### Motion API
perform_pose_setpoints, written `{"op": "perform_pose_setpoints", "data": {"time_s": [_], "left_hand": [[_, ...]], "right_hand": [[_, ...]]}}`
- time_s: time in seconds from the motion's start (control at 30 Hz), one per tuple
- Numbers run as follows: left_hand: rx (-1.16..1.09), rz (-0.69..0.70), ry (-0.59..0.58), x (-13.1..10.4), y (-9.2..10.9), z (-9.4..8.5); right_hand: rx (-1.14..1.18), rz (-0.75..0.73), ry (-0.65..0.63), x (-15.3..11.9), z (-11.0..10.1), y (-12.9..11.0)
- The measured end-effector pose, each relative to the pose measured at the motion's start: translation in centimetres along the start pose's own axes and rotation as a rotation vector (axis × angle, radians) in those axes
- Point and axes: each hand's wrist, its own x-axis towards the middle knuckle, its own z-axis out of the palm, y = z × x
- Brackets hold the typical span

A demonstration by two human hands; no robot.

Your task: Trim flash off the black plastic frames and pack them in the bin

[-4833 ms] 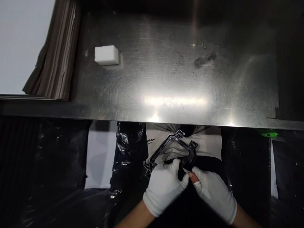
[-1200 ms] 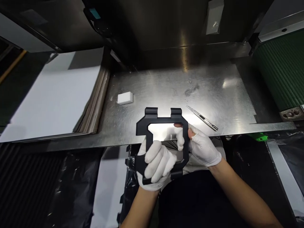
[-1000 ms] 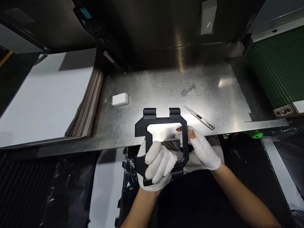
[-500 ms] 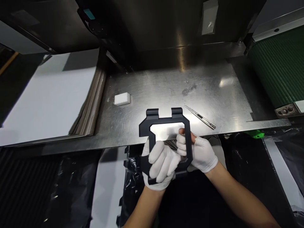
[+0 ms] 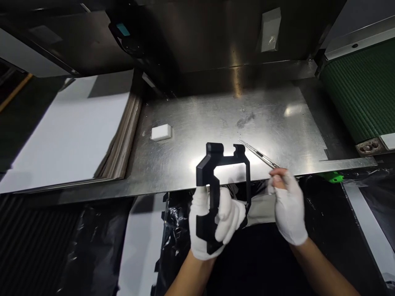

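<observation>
My left hand (image 5: 216,222), in a white glove, is wrapped around the lower left side of a black plastic frame (image 5: 208,174). The frame has an open middle and two hooked lugs along its top, and it is tilted with its left edge toward me. On the metal bench lies a slim silver utility knife (image 5: 259,153), tip pointing to the upper left. My right hand (image 5: 288,205), gloved with bare thumb and index fingertips, pinches the knife's near end at the bench edge. The hand hides that end of the knife.
A white foam block (image 5: 161,132) sits on the metal bench (image 5: 197,111). To the left is a stack of white sheets (image 5: 70,131). A green conveyor belt (image 5: 361,90) stands at the right. Near the front edge is a bright green object (image 5: 335,177).
My right hand has let go of the frame and moved right to the utility knife's end. The frame, still in my left hand, has turned and shifted slightly right.
</observation>
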Motion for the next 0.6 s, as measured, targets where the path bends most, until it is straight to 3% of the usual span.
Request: {"op": "perform_pose_setpoints", "data": {"time_s": [0.07, 0.1, 0.27, 0.33, 0.5, 0.6], "left_hand": [[0.036, -0.058, -0.012, -0.1, 0.0, 1.0], [0.051, -0.099, -0.001, -0.1, -0.2, 1.4], [0.331, -0.255, 0.130, 0.0, -2.1, 3.1], [0.490, -0.304, 0.152, 0.1, -2.9, 3.9], [0.644, -0.468, 0.034, 0.5, -4.6, 6.0], [0.820, -0.343, -0.041, 0.4, -5.7, 6.3]], "right_hand": [[-0.149, -0.148, 0.094, -0.9, -1.8, -1.0], [-0.190, -0.181, 0.058, -1.2, -2.5, -1.4], [-0.148, -0.058, -0.384, -1.9, -3.4, -3.2], [-0.042, 0.032, -0.474, -1.6, -3.6, -3.4], [0.156, 0.134, -0.470, -1.2, -5.3, -2.9], [0.182, 0.129, -0.343, -2.2, -7.9, -2.0]]}}
